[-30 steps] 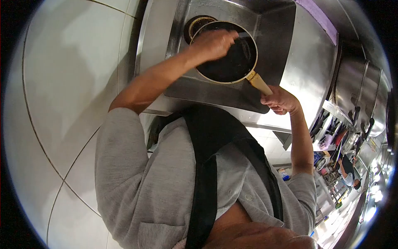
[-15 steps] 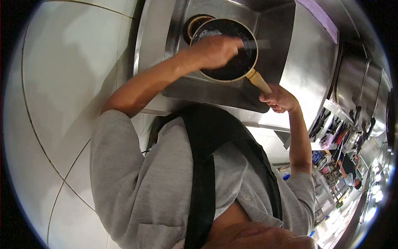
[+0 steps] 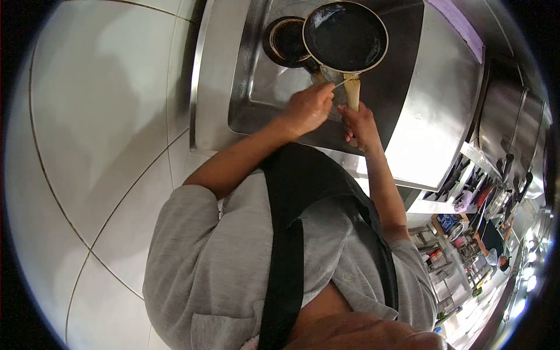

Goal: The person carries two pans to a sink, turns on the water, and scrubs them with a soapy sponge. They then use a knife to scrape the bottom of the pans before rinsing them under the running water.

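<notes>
My right hand point(image 3: 360, 127) is closed around the pale yellowish handle of a black frying pan point(image 3: 345, 37) with a light rim. The pan is held over the sink, its dark inside facing me and marked with whitish smears. My left hand point(image 3: 312, 108) is closed on a thin, light-coloured strip-like tool point(image 3: 345, 81), whose kind I cannot make out. The tool's tip is by the spot where the handle joins the pan. A second dark pan point(image 3: 286, 41) with a brownish ring lies in the sink, partly covered by the held one.
The stainless steel sink point(image 3: 240, 111) has a metal counter point(image 3: 434, 111) on its right. A lilac strip point(image 3: 458, 23) runs along the counter's back edge. Utensils and pans stand on shelving at the right, and another person point(image 3: 493, 248) is far off. White tiles point(image 3: 105, 116) fill the left side.
The frying pan has moved up and slightly right in view, its handle now pointing more straight toward me. My left hand has left the pan's inside and come down beside the handle.
</notes>
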A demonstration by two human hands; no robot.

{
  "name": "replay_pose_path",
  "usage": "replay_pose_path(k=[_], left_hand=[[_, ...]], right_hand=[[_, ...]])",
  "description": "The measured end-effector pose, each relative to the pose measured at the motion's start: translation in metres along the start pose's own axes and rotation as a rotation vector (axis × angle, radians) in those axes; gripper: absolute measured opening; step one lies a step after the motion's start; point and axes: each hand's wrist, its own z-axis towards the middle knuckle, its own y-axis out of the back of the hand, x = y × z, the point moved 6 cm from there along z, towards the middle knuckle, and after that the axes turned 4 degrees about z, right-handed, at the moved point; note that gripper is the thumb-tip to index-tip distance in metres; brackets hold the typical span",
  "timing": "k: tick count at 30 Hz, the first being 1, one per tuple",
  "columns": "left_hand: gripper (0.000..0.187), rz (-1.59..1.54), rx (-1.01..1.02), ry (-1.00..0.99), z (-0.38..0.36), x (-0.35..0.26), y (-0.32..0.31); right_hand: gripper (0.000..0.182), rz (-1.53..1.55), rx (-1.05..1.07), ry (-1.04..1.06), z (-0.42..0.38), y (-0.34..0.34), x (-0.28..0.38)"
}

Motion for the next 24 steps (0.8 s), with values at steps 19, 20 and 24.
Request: replay_pose_path(k=[19, 20, 24], left_hand=[[0.031, 0.225, 0.174, -0.062, 0.003, 0.029, 0.015], [0.031, 0.206, 0.132, -0.084, 0.007, 0.028, 0.016], [0.032, 0.222, 0.183, -0.092, 0.012, 0.023, 0.019]], right_hand=[[0.015, 0.334, 0.119, -0.111, -0.007, -0.001, 0.001], [0.015, 0.368, 0.128, -0.117, -0.004, 0.001, 0.0], [0.011, 0.325, 0.141, -0.106, -0.006, 0.008, 0.004]])
